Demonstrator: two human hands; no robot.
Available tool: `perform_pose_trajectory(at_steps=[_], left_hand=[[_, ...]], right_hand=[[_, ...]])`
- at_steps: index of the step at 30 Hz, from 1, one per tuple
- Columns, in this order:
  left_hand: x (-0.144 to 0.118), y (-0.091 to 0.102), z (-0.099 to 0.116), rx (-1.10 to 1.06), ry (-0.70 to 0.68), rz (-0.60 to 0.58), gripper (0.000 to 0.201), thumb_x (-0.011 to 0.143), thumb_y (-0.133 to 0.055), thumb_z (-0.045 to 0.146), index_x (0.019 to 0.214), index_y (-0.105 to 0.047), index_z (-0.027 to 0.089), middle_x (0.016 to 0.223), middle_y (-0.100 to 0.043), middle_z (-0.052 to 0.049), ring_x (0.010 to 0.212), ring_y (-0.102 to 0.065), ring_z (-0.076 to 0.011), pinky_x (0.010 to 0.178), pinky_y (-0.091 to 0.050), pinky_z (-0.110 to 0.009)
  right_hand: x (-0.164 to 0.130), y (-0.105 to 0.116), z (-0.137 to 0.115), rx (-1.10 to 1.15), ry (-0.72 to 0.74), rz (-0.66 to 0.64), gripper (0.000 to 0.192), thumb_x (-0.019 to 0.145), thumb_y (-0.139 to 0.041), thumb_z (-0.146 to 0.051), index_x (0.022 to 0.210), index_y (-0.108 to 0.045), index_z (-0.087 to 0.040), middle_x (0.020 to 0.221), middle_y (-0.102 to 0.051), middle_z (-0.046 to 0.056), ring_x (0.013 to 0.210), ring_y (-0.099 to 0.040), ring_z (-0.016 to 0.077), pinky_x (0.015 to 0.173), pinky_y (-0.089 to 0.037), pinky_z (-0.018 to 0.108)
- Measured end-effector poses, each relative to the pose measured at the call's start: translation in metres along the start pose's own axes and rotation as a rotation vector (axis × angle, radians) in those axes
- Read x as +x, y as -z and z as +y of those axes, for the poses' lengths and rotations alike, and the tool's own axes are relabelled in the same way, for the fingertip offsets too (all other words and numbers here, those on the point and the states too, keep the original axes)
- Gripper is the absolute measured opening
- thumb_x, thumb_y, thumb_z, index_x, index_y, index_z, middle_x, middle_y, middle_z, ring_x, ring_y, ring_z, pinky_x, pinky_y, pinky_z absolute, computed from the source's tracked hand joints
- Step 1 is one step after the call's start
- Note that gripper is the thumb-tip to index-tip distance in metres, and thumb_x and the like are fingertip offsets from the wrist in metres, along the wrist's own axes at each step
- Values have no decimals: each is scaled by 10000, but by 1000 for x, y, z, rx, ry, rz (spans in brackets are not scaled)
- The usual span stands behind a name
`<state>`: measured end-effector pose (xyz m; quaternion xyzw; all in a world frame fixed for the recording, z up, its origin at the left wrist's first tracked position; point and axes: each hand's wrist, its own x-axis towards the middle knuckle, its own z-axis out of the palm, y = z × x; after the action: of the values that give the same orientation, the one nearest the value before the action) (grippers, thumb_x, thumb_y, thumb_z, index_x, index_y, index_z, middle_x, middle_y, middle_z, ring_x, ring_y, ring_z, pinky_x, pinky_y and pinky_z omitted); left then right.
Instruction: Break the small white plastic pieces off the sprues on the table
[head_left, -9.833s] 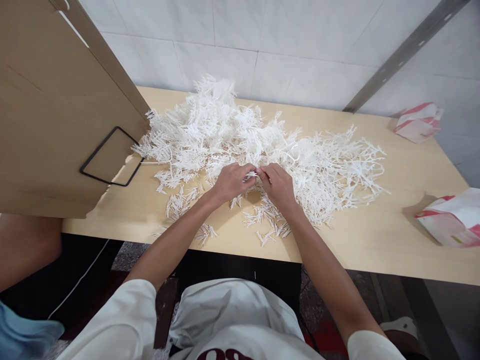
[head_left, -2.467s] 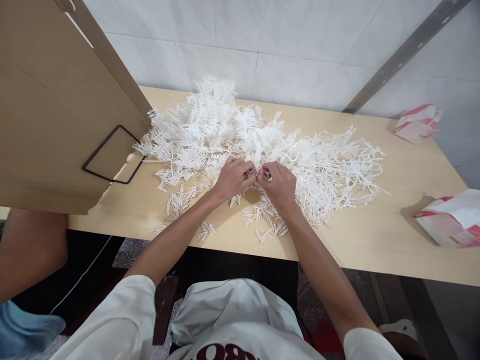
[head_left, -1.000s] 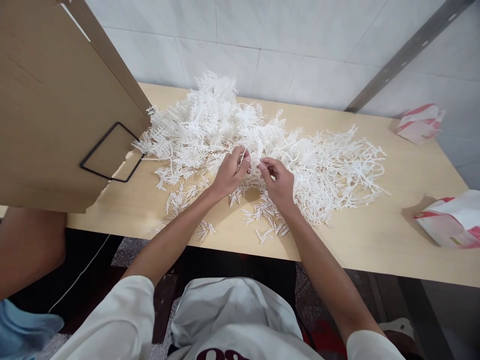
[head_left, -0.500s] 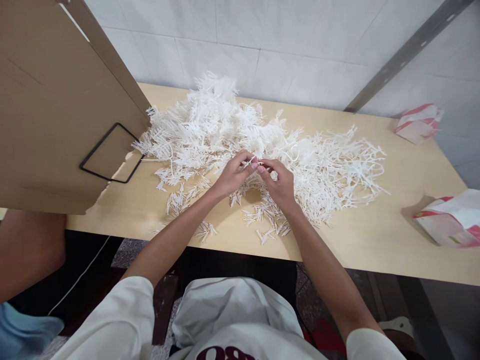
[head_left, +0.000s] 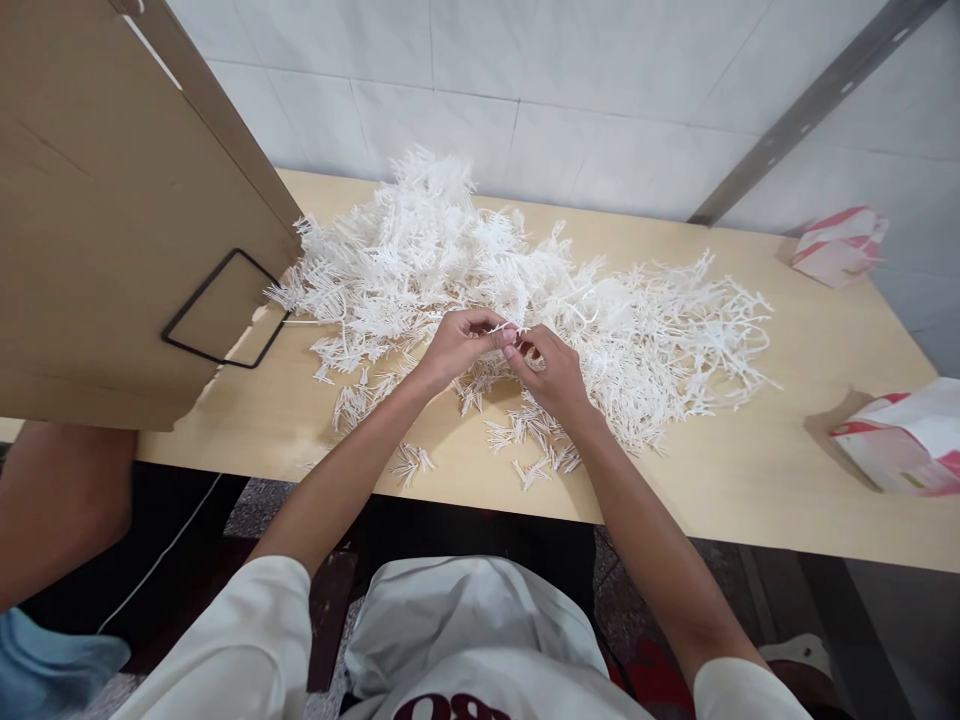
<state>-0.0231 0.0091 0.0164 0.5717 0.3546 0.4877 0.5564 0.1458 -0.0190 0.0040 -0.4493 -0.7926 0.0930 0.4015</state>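
both hands, left hand (head_left: 457, 345) and right hand (head_left: 546, 368), pinch a white plastic sprig (head_left: 513, 331), mostly hidden by fingers.

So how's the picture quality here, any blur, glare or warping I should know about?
Head view: sharp and evenly lit, no glare on the white plastic pieces. Soft shadows fall under the left hand and right hand and beside the red and white bag. Wide-angle warping bows the table edge; the pale pile loses detail.
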Motion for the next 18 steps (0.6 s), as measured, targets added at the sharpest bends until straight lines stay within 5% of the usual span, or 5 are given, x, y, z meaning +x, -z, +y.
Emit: perform_pose_trajectory(at_steps=[5, 11, 18], left_hand=[[0, 4, 0, 81, -26, -54, 299, 696, -761, 445, 779, -709, 162, 767, -688, -14, 727, -617, -114, 698, -486, -258], [0, 3, -5, 349, -148, -50, 234, 766, -698, 406, 794, -697, 174, 777, -708, -11, 742, -622, -127, 700, -458, -252], [-3, 0, -9, 725, -336, -110, 126, 877, -551, 268, 813, -639, 205, 798, -700, 9, 763, -612, -144, 785, -414, -297]], right_hand=[[2, 4, 0, 50, -44, -108, 261, 944, -442, -428, 876, -589, -223, 763, -623, -2, 663, -548, 117, 622, -409, 250], [3, -1, -4, 66, -244, -60, 215, 833, -543, -347, 674, -505, -208, 575, -504, -43, 528, -437, 96, 534, -341, 234], [2, -3, -7, -95, -214, -98, 190, 752, -498, -253, 568, -485, -205, 528, -498, -26, 515, -408, 110, 528, -284, 262]])
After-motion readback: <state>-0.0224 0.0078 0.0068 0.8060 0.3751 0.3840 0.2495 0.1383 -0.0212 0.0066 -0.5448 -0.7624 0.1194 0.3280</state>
